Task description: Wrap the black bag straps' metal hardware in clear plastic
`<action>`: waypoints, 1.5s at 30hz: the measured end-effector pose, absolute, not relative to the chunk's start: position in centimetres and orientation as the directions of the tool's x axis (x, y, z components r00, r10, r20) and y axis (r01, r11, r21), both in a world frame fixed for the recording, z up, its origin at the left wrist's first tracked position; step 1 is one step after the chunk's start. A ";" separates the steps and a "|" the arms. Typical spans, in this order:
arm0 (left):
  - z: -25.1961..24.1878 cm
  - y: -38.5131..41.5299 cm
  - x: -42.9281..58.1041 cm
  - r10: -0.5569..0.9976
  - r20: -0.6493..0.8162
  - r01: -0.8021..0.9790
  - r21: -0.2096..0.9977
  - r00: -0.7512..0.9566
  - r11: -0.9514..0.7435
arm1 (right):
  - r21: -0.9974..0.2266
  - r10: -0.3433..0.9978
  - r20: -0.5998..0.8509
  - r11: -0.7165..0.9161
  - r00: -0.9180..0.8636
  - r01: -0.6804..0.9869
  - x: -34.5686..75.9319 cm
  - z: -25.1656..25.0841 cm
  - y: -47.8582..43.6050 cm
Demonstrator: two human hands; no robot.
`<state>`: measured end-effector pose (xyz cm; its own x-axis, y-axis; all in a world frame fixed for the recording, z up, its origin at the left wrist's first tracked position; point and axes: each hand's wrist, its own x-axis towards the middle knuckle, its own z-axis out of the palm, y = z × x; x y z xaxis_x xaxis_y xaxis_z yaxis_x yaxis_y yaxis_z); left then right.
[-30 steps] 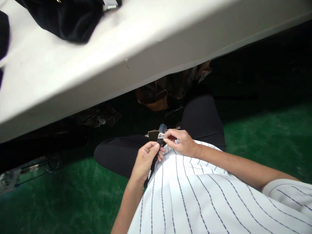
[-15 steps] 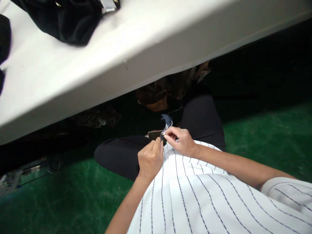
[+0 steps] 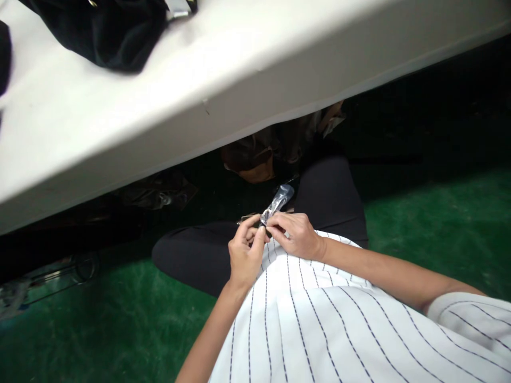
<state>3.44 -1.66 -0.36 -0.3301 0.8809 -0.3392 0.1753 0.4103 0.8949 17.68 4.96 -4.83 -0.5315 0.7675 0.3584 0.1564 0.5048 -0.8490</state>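
Both my hands meet in my lap, just above the hem of my white striped shirt (image 3: 319,319). My right hand (image 3: 293,234) pinches a small clear plastic wrapper (image 3: 276,201) that sticks up and away from the fingers. My left hand (image 3: 244,255) is closed in a pinch on a small flat metal piece (image 3: 246,217) right beside the wrapper. The fingertips of the two hands touch. My legs in black trousers (image 3: 191,252) lie under the hands.
A white table (image 3: 199,80) slants across the top of the view, with a black bag (image 3: 107,32) lying on it. Brown and dark items (image 3: 255,159) sit in the shadow under the table. The floor (image 3: 99,330) is green.
The clear wrapper has stretched out longer and tilted up to the right. My left hand has turned, its fingers now pinching closer to the right hand; the flat metal piece shows less.
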 end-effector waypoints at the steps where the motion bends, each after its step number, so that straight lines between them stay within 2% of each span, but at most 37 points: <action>1: -0.1 -1.5 3.4 0.869 -0.384 0.091 0.899 -0.312 0.429 | -0.845 0.773 0.362 0.508 -0.521 0.167 17.6 -4.8 5.0; 8: 0.2 -0.8 2.8 0.829 -0.519 -0.218 0.851 -0.209 0.478 | -0.836 0.763 0.371 0.523 -0.529 0.167 17.6 -4.6 4.9; 16: 1.1 -0.4 3.0 0.786 -0.565 -0.561 0.747 -0.251 0.358 | -0.931 0.871 0.313 0.361 -0.379 0.059 17.5 -3.8 5.5; 23: 1.4 -0.6 3.8 0.768 -0.619 -0.689 0.628 -0.162 0.361 | -0.946 0.899 0.297 0.322 -0.321 0.026 17.3 -3.2 5.6; 30: 1.4 -0.9 4.5 0.768 -0.627 -0.722 0.589 -0.126 0.363 | -0.926 0.890 0.337 0.372 -0.307 0.061 17.1 -3.2 5.8; 35: 1.4 -0.7 4.4 0.761 -0.644 -0.823 0.469 -0.070 0.321 | -0.929 0.838 0.313 0.368 -0.446 0.040 16.9 -3.5 5.3; 37: 1.3 -0.5 4.1 0.763 -0.641 -0.815 0.482 -0.077 0.323 | -0.923 0.803 0.319 0.383 -0.503 0.025 16.9 -3.4 4.9; 40: 1.2 -0.4 3.9 0.770 -0.625 -0.727 0.588 -0.131 0.354 | -0.912 0.772 0.351 0.411 -0.530 -0.005 17.1 -3.2 4.6; 42: 1.2 -0.5 3.9 0.784 -0.588 -0.634 0.688 -0.200 0.354 | -0.915 0.798 0.359 0.402 -0.483 -0.016 17.2 -3.1 4.6; 45: 1.1 -0.7 4.1 0.815 -0.497 -0.430 0.832 -0.299 0.350 | -0.954 0.894 0.278 0.301 -0.351 0.009 17.3 -3.2 4.9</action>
